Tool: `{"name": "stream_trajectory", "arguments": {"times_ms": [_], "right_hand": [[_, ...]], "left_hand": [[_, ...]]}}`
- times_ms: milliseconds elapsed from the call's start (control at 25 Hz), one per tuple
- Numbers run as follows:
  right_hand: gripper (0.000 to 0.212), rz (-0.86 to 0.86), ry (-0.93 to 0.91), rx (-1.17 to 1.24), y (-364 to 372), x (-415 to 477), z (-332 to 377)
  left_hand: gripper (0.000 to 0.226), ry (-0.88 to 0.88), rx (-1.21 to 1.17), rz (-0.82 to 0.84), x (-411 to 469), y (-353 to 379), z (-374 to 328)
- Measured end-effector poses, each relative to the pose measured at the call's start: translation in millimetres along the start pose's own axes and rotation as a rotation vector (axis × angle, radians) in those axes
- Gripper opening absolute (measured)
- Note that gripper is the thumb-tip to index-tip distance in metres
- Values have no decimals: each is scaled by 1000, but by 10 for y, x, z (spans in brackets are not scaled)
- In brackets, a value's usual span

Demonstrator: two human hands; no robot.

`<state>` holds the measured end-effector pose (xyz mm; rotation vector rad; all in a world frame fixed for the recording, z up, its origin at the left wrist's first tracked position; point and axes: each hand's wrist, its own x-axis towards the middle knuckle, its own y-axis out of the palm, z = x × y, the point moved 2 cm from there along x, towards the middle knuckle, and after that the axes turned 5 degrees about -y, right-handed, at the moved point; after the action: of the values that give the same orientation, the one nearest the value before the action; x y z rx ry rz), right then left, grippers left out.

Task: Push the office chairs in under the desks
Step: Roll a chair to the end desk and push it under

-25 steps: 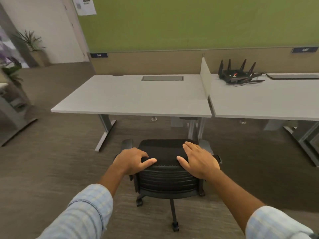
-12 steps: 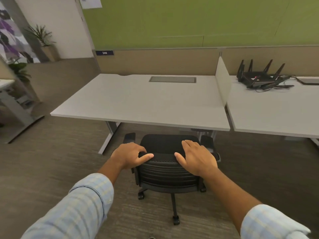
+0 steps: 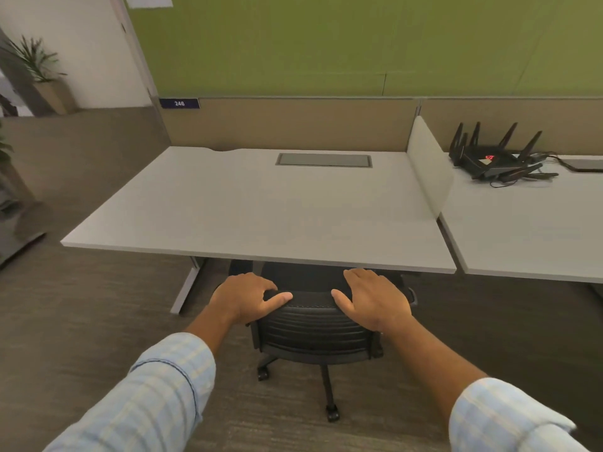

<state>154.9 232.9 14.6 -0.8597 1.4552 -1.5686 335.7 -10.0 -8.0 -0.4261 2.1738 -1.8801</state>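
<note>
Fingers (image 3: 360, 279) of the right hand (image 3: 372, 300) lie flat and close together over the top edge of a black chair (image 3: 315, 331) backrest, thumb stretched toward the middle. The left hand (image 3: 244, 296) curls its fingers (image 3: 257, 279) over the same edge, thumb laid along the top. Both hands touch the backrest, holding it rather than pinching. Pale checked sleeves (image 3: 156, 393) cover both forearms at the bottom of the frame. The chair sits at lower centre on grey carpet (image 3: 81, 337), its seat tucked beneath the front edge of a white surface (image 3: 254, 210); backrest and wheels remain outside. A low divider (image 3: 429, 168) separates this surface from another on the right carrying a black router (image 3: 489, 158) with upright antennas.
</note>
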Motion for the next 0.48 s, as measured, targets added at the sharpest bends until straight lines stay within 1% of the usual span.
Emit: {"name": "stream_trajectory", "arguments": {"times_ms": [360,480], "right_hand": [[69,-15,44,0,22,828,43],[72,-13,58,2,51,1025,22]], "left_hand": [[104,-6,37,-41,624,-37,586],[102,0,65,-61,800,-24,720]]}}
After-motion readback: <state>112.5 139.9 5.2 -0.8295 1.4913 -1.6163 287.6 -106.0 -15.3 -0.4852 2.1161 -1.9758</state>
